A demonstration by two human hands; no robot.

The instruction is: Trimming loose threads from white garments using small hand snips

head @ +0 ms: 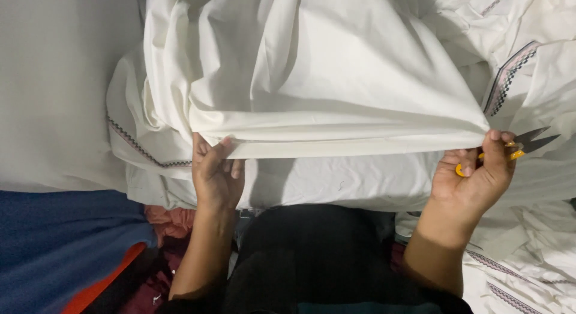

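A: White cotton cloth point(312, 80), folded edge stretched taut between both hands over the lap. Left hand point(216, 173)?

B: Pinches the hem. Right hand point(474, 176) pinches the other end, also clutching small yellow-handled metal snips point(522, 144).

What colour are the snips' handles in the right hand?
Yellow-orange, on the snips in the right hand; head view.
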